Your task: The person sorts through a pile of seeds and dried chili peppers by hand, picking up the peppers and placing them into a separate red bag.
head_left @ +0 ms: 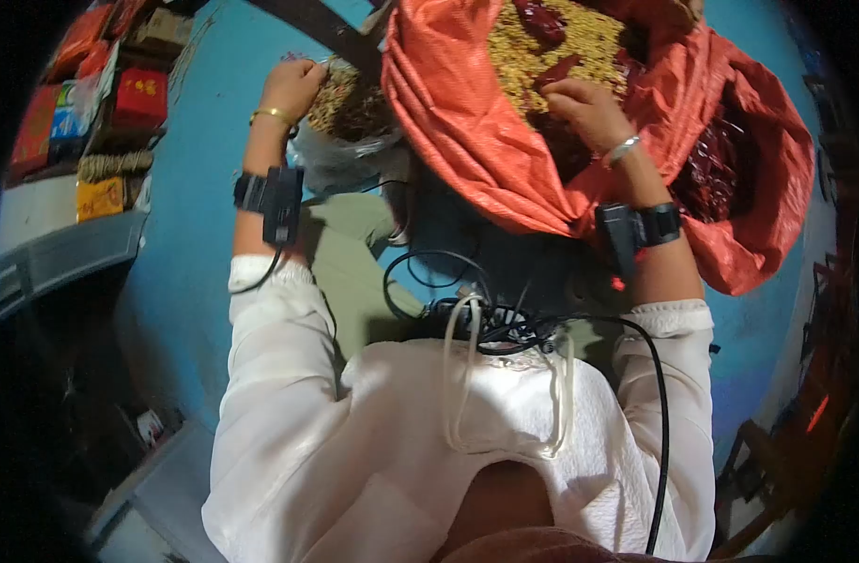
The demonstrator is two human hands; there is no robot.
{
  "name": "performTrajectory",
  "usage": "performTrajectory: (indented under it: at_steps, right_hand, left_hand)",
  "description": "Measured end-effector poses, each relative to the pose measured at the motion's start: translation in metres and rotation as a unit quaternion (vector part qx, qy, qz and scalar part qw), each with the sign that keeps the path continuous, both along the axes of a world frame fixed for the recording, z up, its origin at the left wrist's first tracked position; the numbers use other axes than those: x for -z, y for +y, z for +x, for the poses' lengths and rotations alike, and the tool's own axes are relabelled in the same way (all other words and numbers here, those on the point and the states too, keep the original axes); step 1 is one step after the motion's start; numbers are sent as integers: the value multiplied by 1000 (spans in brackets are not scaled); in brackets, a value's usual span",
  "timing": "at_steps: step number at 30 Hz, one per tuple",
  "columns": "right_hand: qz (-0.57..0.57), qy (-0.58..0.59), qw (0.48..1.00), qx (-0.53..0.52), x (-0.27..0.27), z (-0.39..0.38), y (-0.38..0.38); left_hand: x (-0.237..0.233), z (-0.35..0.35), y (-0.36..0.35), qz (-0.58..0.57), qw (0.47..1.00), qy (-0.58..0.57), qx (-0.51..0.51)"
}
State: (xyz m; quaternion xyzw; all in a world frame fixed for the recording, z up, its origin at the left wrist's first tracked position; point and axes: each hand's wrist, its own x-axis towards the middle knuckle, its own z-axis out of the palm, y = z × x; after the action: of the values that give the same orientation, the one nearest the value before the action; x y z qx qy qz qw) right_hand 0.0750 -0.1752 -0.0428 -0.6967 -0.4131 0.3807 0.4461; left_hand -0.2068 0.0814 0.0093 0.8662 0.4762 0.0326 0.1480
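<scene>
My left hand is closed at the upper left edge of a clear plastic bag, its fingers curled at the rim. Brownish dried bits fill the bag. Over an orange-red woven sack, my right hand has its fingers bent together. Beneath and around them lie yellow seeds and dark red dried chillies. What the right fingertips hold, if anything, is too small to make out.
A second open orange-red sack holds more dark red chillies on the right. Shelves with a red box and a rope coil stand left. Black cables lie across my lap. The floor is blue.
</scene>
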Motion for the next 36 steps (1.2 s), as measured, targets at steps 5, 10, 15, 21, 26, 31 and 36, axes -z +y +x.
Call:
performTrajectory:
  at_steps: [5,10,15,21,26,31,36]
  right_hand:
    - [3,-122,988,-94,9,-10,-6]
    - [-21,-176,975,-133,2,-14,-11]
    - [-21,-179,974,-139,-3,-10,-17]
    - [-4,-273,957,-94,-2,7,-20]
    - [36,-291,956,-20,-11,17,-21]
    - [-46,-349,936,27,-18,27,-27]
    - [-162,-458,874,16,-22,26,-32]
  left_hand:
    - [-39,43,-86,-60,949,-300,79]
    - [-27,106,-133,-56,892,-364,263]
    - [9,153,-133,-13,929,-159,334]
    - [32,190,-112,46,954,-64,288]
    - [39,205,-120,28,954,-51,294]
    - [49,210,-118,104,956,-47,269]
    - [56,212,-115,142,941,-56,302]
